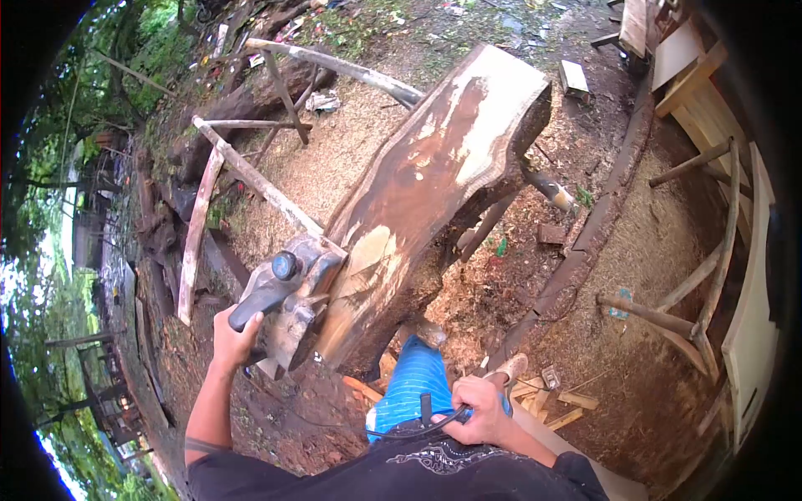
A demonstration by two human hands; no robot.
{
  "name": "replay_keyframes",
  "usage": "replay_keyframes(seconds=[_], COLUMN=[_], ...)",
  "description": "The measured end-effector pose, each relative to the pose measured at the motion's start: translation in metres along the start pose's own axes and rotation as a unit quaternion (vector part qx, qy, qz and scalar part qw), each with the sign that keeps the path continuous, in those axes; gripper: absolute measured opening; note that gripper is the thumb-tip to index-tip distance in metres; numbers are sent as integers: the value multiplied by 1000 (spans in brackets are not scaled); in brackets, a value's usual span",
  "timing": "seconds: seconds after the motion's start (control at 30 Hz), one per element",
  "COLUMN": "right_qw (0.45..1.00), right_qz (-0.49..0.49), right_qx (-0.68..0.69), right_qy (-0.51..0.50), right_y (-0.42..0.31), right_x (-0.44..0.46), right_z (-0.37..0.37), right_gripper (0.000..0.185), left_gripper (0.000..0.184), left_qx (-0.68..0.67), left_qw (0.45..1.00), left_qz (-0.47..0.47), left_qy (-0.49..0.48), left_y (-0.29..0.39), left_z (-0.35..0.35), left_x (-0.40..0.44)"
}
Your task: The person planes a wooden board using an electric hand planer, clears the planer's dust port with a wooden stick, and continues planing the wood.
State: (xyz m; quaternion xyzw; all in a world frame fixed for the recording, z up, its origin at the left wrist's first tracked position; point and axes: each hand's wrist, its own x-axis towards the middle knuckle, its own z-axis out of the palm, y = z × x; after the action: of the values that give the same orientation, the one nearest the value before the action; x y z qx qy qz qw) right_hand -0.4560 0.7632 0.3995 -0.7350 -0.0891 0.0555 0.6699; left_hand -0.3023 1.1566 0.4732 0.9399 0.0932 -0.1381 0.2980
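My left hand [230, 336] is wrapped round the rear handle of a dusty power planer [294, 302], which is at the near left edge of a thick wooden slab [418, 179]. The slab has a dark brown middle, pale patches and a rough natural edge. Close to my waist, my right hand [478, 411] is closed on a black power cable [430, 427], which runs across my front toward the left. A short black piece sticks up beside that hand.
Rough wooden poles [259, 184] form trestles left of and behind the slab. Another pole frame [710, 275] and pale boards [752, 309] stand at the right. Wood shavings cover the ground, with loose offcuts [576, 399] near my feet. A small block [574, 77] lies beyond the slab.
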Motion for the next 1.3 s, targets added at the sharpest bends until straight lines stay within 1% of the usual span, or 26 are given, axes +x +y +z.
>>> replay_keyframes(seconds=[0.1,0.13,0.2,0.27,0.4,0.47,0.53,0.6,0.67,0.73,0.8,0.83,0.87,0.9,0.93,1.0,1.03,1.1,1.13,1.2,1.23,1.27,1.3], right_qw=[1000,1000,999,997,991,987,981,975,971,962,950,944,939,939,941,943,944,960,968,981,985,991,995], right_qz=[18,21,33,52,71,81,84,81,69,65,64,67,65,69,62,52,56,54,67,44,40,30,17], right_qx=[6,6,5,2,2,-5,7,13,6,-18,-18,-9,0,-9,-35,-83,-116,-68,-42,-56,-60,-51,-43], right_qy=[-2,7,29,55,114,136,172,205,230,265,306,324,339,338,332,318,304,266,239,183,154,123,92], right_y=[6,9,15,23,41,48,57,60,61,56,58,63,66,63,59,48,33,32,29,13,4,-3,-7], right_x=[5,4,3,-3,-16,-21,-25,-27,-26,-27,-31,-38,-44,-46,-50,-52,-48,-48,-53,-42,-39,-33,-25], right_z=[1,0,-2,-7,-11,-13,-12,-9,-10,-11,-2,4,8,9,11,9,6,6,6,-3,-6,-7,-10], right_gripper=[37,38,39,40,42,43,43,43,44,44,44,43,43,42,42,42,43,42,42,41,40,39,38], left_gripper=[31,30,30,32,36,39,43,47,53,52,51,36,25,25,25,48,48,47,44,43,44,43,42], left_qx=[5,7,-3,28,-27,-26,-5,61,49,66,49,-4,-56,38,-11,35,52,89,140,200,156,129,118], left_qw=[1000,999,1000,996,989,986,976,975,970,964,961,956,946,791,879,946,947,945,955,941,947,969,973], left_qz=[24,38,30,87,138,160,216,213,238,258,272,291,310,605,474,323,314,304,256,265,269,189,187], left_qy=[18,26,8,13,-40,-30,-26,-25,-15,-13,-7,-43,-74,83,49,-10,-39,-79,-62,-66,-76,-91,-71], left_y=[19,31,75,101,191,230,273,304,345,386,417,426,431,424,425,410,383,341,312,258,220,188,148], left_z=[11,17,29,45,82,104,122,142,161,179,200,210,216,213,213,201,190,150,141,101,87,72,59], left_x=[16,27,54,94,162,200,226,276,301,328,358,368,387,383,378,358,333,284,275,209,184,156,134])
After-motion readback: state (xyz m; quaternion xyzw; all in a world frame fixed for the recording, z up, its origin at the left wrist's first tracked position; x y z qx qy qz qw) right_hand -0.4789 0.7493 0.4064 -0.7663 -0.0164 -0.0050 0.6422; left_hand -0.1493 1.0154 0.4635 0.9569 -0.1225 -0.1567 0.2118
